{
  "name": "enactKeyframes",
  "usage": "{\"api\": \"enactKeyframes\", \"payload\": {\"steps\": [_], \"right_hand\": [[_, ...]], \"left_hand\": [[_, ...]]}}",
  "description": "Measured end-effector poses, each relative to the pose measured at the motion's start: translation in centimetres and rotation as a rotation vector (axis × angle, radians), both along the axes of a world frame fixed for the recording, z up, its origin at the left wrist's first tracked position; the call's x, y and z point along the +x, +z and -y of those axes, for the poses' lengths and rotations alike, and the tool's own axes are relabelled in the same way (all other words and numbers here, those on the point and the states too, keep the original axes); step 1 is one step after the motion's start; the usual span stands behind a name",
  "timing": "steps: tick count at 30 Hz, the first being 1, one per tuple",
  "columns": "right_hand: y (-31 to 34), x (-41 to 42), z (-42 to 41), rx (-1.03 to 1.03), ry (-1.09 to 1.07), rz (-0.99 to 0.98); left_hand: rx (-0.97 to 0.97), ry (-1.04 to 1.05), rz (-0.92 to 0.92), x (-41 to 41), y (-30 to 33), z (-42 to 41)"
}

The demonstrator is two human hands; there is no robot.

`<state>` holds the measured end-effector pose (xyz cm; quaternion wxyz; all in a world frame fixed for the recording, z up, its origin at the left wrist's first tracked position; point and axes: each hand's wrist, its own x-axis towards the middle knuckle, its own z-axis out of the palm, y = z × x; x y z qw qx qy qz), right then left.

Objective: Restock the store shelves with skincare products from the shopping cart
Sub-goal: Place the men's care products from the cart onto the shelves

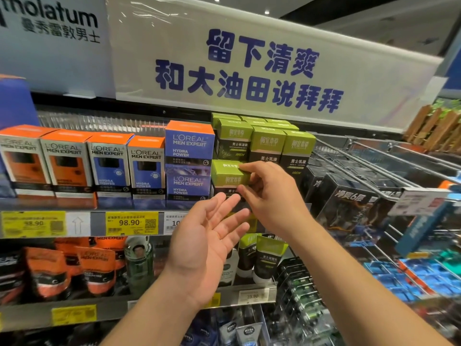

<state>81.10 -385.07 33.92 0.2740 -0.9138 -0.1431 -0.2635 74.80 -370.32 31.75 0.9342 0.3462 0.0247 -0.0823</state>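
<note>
- Two bare forearms reach up from the bottom edge toward the shelving.
- Palm up, the left hand [207, 236] hovers below the box with its fingers [225, 208] straight and released, holding nothing.
- Higher up, the right hand [272, 196] pinches a small green-topped cardboard box with a dark lower band [228, 177]; thumb under the box's front, fingers on its top right edge.
- That box sits at the front edge of the upper metal shelf [149, 207], just right of the stacked blue rectangular L'Oreal cartons [189, 161] and below a row of taller green-and-black cartons [268, 143].
- Left along the same shelf stand glossy upright cartons with orange lids [67, 163], some orange-fronted, some blue.
- Yellow paper price tags [131, 223] line the shelf's front rail; one reads 98.90.
- On the shelf beneath lie soft orange-and-black pouches [94, 268] and green-capped squeeze tubes [268, 258].
- To the right, wire pegs [361, 151] carry dark shiny boxed packs [349, 203] and blue blister packs [429, 275].
- Overhead, a white plastic-covered banner with blue Chinese lettering [249, 71] spans the unit, and a ceiling with small recessed lights [266, 12] shows above it.
</note>
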Motion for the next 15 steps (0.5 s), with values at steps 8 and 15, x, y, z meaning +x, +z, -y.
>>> {"api": "enactKeyframes", "payload": {"steps": [8, 15], "right_hand": [[0.6, -0.4, 0.4, -0.051, -0.047, -0.009], [0.7, -1.1, 0.9, 0.015, -0.029, -0.034]], "left_hand": [[0.071, -0.035, 0.055, 0.3, -0.3, 0.1], [0.09, -0.046, 0.077, 0.3, -0.6, 0.0]]}}
